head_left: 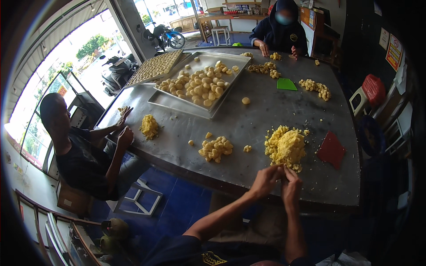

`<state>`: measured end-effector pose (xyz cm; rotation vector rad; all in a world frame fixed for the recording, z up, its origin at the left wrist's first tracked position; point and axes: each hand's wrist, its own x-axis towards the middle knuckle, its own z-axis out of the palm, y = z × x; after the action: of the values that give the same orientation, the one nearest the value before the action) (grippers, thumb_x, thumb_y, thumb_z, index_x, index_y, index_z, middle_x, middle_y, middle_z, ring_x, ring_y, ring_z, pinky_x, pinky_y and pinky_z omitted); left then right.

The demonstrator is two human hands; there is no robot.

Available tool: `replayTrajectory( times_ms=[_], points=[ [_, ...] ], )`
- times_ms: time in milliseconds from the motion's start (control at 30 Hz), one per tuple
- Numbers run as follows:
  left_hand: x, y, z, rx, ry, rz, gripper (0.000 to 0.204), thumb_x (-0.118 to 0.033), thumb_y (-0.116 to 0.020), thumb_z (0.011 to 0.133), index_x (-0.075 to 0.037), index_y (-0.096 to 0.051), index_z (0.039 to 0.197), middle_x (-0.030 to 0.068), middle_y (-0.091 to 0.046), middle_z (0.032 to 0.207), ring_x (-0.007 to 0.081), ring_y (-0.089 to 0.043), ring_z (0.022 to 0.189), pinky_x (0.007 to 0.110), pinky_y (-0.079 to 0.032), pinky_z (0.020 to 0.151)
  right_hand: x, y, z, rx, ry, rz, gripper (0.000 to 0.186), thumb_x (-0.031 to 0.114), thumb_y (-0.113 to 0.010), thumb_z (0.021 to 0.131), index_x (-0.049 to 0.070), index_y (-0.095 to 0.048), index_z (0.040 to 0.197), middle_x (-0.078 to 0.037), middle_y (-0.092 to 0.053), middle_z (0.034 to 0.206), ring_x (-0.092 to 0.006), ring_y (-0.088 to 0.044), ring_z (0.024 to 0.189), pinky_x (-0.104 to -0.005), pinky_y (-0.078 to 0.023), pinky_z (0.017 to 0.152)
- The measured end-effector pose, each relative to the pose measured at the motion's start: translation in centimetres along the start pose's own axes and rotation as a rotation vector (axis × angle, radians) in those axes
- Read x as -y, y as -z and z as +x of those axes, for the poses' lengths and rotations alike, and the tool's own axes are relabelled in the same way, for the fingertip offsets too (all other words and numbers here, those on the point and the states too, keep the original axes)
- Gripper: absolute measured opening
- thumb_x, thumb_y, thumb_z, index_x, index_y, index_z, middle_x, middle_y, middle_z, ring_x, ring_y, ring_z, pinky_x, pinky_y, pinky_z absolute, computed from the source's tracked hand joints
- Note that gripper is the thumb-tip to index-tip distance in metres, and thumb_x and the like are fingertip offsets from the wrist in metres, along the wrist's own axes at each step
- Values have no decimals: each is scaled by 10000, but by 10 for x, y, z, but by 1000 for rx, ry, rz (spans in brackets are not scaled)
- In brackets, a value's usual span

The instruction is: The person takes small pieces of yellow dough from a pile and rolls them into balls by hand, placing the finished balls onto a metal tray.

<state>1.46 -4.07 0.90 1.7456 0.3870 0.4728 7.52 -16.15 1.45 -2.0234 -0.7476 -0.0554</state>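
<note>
Two hands pinching at the yellow dough

The left hand [265, 179] and right hand [290, 181] meet fingertip to fingertip, closed on a small bit of dough at six o'clock of the yellow dough heap [286, 147] on the metal table [266, 111]; a red scraper [331, 150] lies at three o'clock.

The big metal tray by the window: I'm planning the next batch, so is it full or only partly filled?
Partly filled: the dough balls bunch in the middle, leaving bare metal along the tray's near edge.
</note>
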Motion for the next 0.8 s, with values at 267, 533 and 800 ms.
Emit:
replayTrajectory(
  times_ms=[267, 533, 800],
  points=[
    [43, 26, 24, 155, -114, 405, 315, -138, -741, 788, -9, -624, 1050, 262, -680, 841, 439, -675, 783, 467, -536, 641, 17, -9, 6, 60, 81, 269, 221, -24, -715, 801, 18, -757, 1014, -141, -729, 1088, -316, -682, 1005, -376, -534, 873],
    [27, 22, 10, 127, -101, 321, 364, -109, -749, 798, -47, -565, 1106, 250, -699, 914, 449, -671, 885, 491, -539, 705, 29, -17, -6, -9, 225, -84, 240, -69, -654, 798, -11, -722, 1021, -142, -675, 961, -343, -662, 900, -407, -546, 805],
    [24, 21, 15, 255, -160, 307, 264, -81, -790, 736, -32, -657, 960, 149, -708, 838, 298, -719, 778, 377, -553, 697, -24, -6, 24, 289, -218, 254, 503, 87, -833, 757, 81, -699, 1242, -26, -582, 868, -114, -540, 763, -283, -507, 718]
  ],
)
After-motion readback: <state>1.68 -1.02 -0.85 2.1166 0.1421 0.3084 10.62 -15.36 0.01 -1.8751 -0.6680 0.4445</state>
